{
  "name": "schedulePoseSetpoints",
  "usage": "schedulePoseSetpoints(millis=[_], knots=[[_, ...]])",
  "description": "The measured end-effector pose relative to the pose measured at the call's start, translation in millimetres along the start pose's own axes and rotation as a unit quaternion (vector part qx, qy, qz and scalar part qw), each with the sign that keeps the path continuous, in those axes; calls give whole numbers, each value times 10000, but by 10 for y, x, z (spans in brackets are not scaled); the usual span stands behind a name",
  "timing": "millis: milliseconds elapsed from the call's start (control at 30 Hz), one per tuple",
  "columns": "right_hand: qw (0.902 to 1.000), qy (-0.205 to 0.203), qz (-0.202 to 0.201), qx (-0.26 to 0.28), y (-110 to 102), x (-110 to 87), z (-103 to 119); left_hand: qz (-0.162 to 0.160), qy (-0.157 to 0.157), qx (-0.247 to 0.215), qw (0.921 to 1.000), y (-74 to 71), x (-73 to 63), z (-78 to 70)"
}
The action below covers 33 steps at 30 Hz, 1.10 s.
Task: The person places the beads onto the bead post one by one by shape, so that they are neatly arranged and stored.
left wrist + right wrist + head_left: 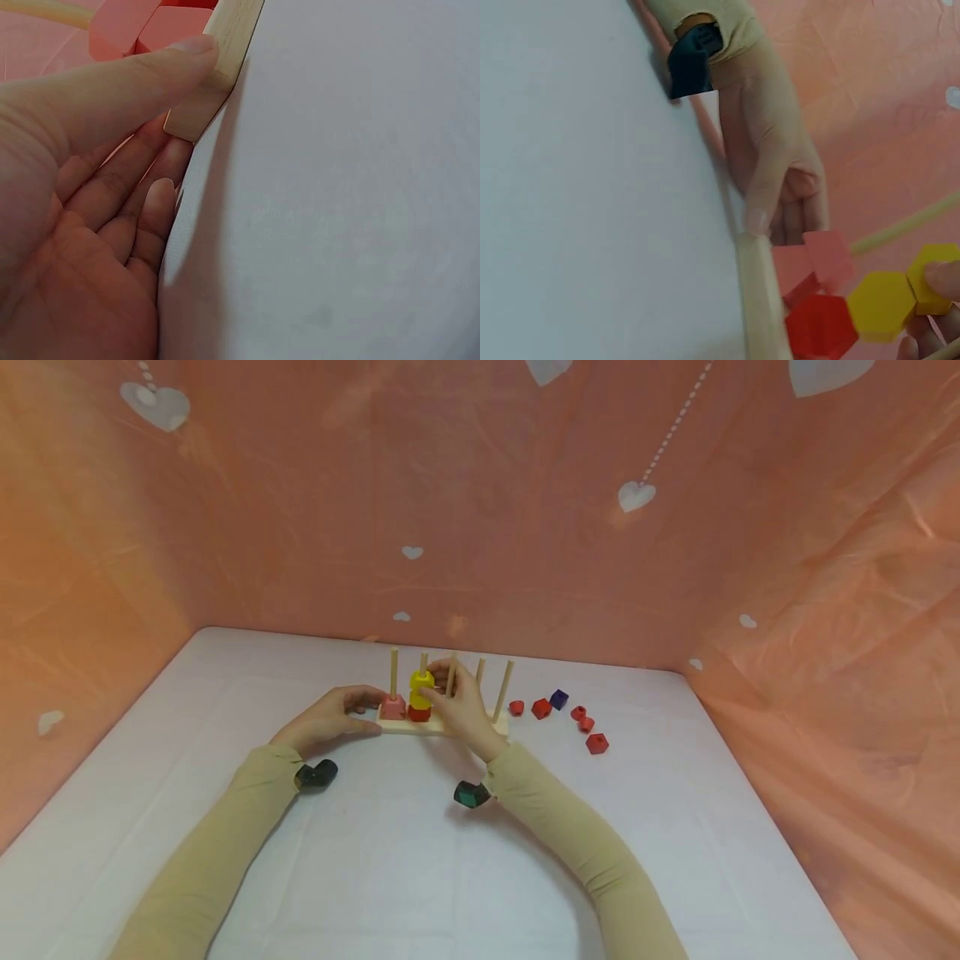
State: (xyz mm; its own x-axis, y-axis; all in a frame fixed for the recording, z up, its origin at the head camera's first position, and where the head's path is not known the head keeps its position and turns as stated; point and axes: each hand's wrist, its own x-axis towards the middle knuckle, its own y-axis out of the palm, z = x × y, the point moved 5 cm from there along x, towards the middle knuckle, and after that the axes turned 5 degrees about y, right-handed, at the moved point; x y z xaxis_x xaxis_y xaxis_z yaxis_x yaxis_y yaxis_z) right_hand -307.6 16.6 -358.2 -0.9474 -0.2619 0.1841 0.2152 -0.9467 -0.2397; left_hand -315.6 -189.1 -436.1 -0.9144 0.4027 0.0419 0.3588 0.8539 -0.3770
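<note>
A wooden peg stand (480,727) with several upright pegs lies across the table. At its left end, my left hand (327,717) grips the base, thumb (176,64) along the front edge and fingers behind. Pink beads (393,707) are stacked on the leftmost peg. On the second peg a red bead (821,326) sits lowest, under a yellow bead (881,306). My right hand (463,710) pinches another yellow bead (422,679) on top of this stack, with the thumb on its near face. Part of its fingers is hidden behind the pegs.
Right of the stand lie several loose red beads (597,743) and a dark purple bead (558,699). White cloth covers the table (375,860). A peach curtain with white hearts hangs behind and at both sides. Dark devices (471,794) are worn on both wrists.
</note>
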Motion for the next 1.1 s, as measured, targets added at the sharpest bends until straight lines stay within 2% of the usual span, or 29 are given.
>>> schedulePoseSetpoints(millis=[133,300,467,600,800,933,1100], knots=[[9998,-48,197,-3,-3,-88,114,12,-32,-20,10000,1,0,-1],[9990,-243,369,47,-33,-137,110,-14,-16,60,10000,5,1,-10],[9964,-477,651,-261,-103,-253,111,-55,-35,26,10000,4,6,3],[9934,-421,862,-635,-204,-387,79,-35,-76,-78,9999,7,9,17],[9891,-148,1300,-670,-448,-555,-7,-49,-79,-77,9999,-3,19,17],[9877,-52,1300,-872,-676,-621,-64,-42,-128,-8,9999,-7,4,21],[9871,-263,1224,-1000,-1060,-612,-177,-53,-198,29,9998,-24,-22,34]])
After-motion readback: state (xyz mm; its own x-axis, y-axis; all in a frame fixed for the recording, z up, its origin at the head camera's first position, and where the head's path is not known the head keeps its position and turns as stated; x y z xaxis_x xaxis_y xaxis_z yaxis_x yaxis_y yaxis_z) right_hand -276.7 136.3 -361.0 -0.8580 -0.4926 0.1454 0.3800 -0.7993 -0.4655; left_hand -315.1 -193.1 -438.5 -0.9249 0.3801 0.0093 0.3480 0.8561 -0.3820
